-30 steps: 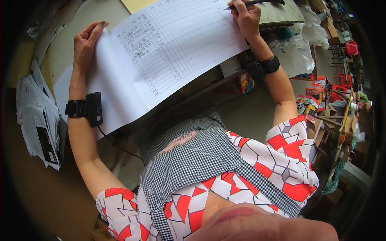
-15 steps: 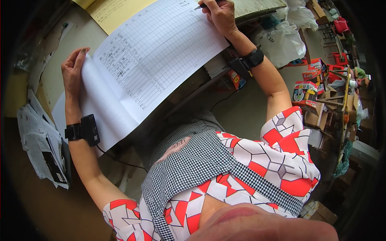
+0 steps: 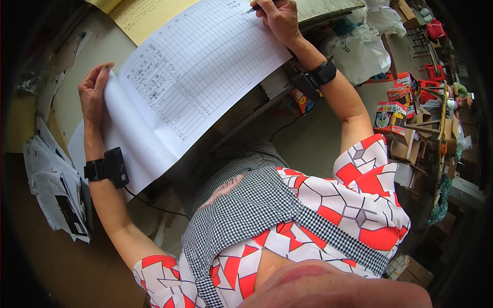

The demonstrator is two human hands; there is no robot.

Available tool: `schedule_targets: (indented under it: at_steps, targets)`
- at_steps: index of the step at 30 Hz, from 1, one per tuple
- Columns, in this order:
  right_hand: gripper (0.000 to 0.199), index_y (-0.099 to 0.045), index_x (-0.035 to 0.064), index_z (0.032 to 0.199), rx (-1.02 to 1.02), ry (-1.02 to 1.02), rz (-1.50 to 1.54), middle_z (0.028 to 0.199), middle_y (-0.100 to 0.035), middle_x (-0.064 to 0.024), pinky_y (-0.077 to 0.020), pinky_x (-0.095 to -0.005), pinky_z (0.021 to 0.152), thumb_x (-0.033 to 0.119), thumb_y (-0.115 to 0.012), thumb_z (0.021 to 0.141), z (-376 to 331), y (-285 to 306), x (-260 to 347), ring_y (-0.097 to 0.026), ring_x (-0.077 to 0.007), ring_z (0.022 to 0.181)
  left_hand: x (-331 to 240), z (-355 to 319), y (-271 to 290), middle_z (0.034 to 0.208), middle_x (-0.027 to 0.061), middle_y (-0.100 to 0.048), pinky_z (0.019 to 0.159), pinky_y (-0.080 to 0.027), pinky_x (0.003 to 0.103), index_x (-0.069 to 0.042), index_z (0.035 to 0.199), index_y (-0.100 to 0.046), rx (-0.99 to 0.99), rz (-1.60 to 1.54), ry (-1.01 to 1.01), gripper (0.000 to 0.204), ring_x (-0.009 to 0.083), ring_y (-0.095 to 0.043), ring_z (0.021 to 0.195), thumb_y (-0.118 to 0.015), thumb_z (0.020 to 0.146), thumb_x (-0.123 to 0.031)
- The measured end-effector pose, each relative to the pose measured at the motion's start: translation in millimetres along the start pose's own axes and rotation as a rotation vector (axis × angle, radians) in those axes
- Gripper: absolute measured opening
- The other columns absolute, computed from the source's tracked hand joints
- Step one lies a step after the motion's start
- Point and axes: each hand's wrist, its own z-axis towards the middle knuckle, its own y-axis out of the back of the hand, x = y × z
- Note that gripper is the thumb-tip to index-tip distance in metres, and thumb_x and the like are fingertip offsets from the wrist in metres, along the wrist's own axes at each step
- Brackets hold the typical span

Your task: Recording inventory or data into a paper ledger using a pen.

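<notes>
A large white gridded ledger sheet (image 3: 215,66), with handwriting in its left columns, lies over the table's front edge. My left hand (image 3: 95,95) grips the sheet's curled left part, thumb on top and fingers behind. In my right hand (image 3: 281,21) is a dark pen (image 3: 252,9), its tip at the far right part of the sheet, beside some small handwritten marks. The right hand's heel rests on the paper near its right edge.
Yellow paper (image 3: 149,18) lies beyond the sheet on the table (image 3: 92,46). At left stands a stack of papers (image 3: 54,185). White plastic bags (image 3: 359,54) and red boxes (image 3: 391,118) are at right. Cables run from the bands on both wrists.
My right hand and the pen have shifted slightly left, and a few more marks show near the pen tip. My left hand keeps its hold on the sheet.
</notes>
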Motion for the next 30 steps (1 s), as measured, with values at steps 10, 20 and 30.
schedule_targets:
  at_steps: [10,20,30]
  targets:
    - [0.026,-0.064,0.0015,0.073,-0.022,-0.017,0.002,0.062,-0.060,0.0005,-0.0395,-0.0231,0.048,0.014,-0.055,0.094,0.6,-2.9,-8.7,-0.052,-0.0066,0.054,5.8,2.0,-0.5,0.091,0.0038,-0.070,0.073,-0.046,0.020,-0.003,0.102,-0.072,0.014,-0.003,0.011,0.026,0.0084,-0.059,0.077,-0.063,0.090,-0.024]
    - [0.024,-0.063,0.0016,0.071,-0.071,-0.009,-0.064,0.057,-0.058,0.0001,-0.0383,-0.0240,0.044,0.012,-0.056,0.092,-2.9,-1.9,1.0,-0.052,-0.0073,0.050,3.2,2.8,-2.4,0.091,0.0039,-0.071,0.077,-0.045,0.020,-0.003,0.102,-0.072,0.026,-0.025,0.021,0.025,0.0090,-0.060,0.080,-0.062,0.090,-0.023]
    - [0.024,-0.063,0.0007,0.069,-0.004,-0.011,-0.103,0.057,-0.057,0.0004,-0.0382,-0.0247,0.045,0.011,-0.056,0.090,-3.2,1.1,4.2,-0.051,-0.0073,0.051,-1.1,1.4,-4.4,0.093,0.0043,-0.070,0.080,-0.044,0.021,-0.003,0.102,-0.072,0.015,-0.009,0.031,0.025,0.0101,-0.060,0.082,-0.061,0.090,-0.022]
